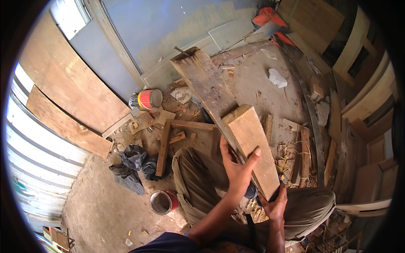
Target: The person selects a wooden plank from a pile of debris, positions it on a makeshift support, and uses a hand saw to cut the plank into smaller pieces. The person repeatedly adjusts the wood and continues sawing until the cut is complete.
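- Grip of the left hand clamps the pale block, thumb on its face; right hand pinches its lower end.
- Both block and dark plank slant above the bent legs — likely stiff, hefty, rough; best held by the long edges, away from the nail-like spike.
- Wooden frame, black plastic and red can crowd the left.

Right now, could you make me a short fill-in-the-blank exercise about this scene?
The left hand and right hand hold a block made of ____.
The crumpled bags are coloured ____.
The nearer bucket is mostly ____ outside.
The farther bucket lies on its ____.
Missing words: wood; black; red; side.
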